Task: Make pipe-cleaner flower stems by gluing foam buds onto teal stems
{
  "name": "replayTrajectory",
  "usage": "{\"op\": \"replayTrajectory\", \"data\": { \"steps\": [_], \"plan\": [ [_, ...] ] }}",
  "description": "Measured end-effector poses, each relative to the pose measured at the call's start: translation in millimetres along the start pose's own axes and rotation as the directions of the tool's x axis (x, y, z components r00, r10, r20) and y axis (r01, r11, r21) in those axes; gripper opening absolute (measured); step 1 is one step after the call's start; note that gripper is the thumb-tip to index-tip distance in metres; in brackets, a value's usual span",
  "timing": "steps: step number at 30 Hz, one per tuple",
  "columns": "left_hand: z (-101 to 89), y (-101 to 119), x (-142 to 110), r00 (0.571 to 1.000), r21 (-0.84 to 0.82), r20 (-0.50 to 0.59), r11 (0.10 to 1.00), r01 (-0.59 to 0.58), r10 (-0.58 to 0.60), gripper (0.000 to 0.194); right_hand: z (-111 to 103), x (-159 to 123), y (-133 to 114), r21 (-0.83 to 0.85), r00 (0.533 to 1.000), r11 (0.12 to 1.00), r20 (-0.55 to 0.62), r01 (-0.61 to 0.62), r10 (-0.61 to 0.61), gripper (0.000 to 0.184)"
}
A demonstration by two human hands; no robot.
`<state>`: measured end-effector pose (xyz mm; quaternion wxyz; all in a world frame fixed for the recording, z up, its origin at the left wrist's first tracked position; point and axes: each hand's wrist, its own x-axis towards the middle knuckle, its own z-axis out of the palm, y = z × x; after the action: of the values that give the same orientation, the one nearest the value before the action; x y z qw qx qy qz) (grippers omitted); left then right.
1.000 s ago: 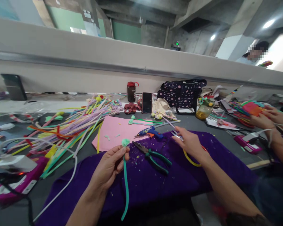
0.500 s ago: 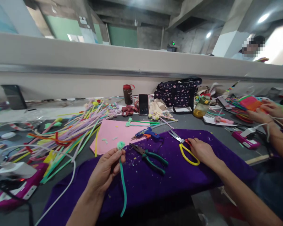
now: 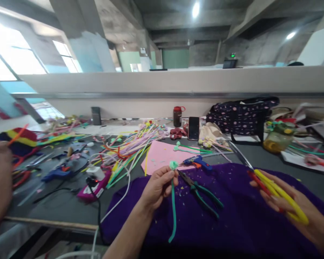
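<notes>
Daylight is flooding in, overexposing the windows; a ceiling lamp is glaring. Edges are bending and blurring, especially the right hand.

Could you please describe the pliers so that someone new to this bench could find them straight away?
Start at the purple cloth spread in front of the person. The pliers lie on it between the left hand and the right hand. Their green handles and dark jaws distinguish them from the blue glue gun just behind.
</notes>
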<state>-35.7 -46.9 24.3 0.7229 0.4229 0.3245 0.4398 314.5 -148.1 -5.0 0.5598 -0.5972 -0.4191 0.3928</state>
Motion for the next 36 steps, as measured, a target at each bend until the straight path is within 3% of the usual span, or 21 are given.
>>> {"op": "replayTrajectory", "data": {
  "steps": [2,4,6,8,13,16,21,28,36],
  "plan": [
    [8.3,8,0,0.999,-0.012,0.034,1.000,-0.015,0.015,0.016,24,3,-1,0.193,0.992,0.981,0.123,-0.027,0.003,0.081],
    [17.8,16,0,0.997,-0.031,0.074,0.999,-0.028,0.031,0.017,53,11,-8,0.369,0.972,0.918,0.121,0.145,-0.202,0.081],
    [26.9,21,3,0.992,-0.055,0.118,0.998,-0.037,0.043,0.017,83,21,-19,0.466,0.915,0.829,0.094,0.308,-0.393,0.079],
    [33.6,21,9,0.987,-0.065,0.158,0.997,-0.032,0.042,0.017,110,33,-31,0.465,0.868,0.801,0.127,0.376,-0.481,0.074],
    [30.7,1,29,0.985,-0.071,0.167,0.997,-0.018,0.030,0.018,149,52,-38,0.287,0.834,0.864,0.261,0.414,-0.486,0.064],
    [22.3,-13,37,0.992,-0.103,0.118,0.995,-0.019,0.031,0.019,153,53,-25,0.168,0.805,0.884,0.365,0.437,-0.467,0.063],
    [20.6,-21,37,0.994,-0.048,0.107,0.999,-0.023,0.028,0.018,147,39,-15,-0.124,0.805,0.859,0.436,0.496,-0.402,0.063],
    [23.0,-22,34,0.998,0.014,0.056,1.000,-0.014,0.013,0.020,149,26,-20,-0.340,0.709,0.642,0.507,0.688,-0.491,0.074],
    [22.5,-21,30,0.994,0.076,0.030,0.991,-0.110,0.108,0.020,147,28,-15,-0.459,0.656,0.471,0.468,0.753,-0.593,0.076]
  ]
}}
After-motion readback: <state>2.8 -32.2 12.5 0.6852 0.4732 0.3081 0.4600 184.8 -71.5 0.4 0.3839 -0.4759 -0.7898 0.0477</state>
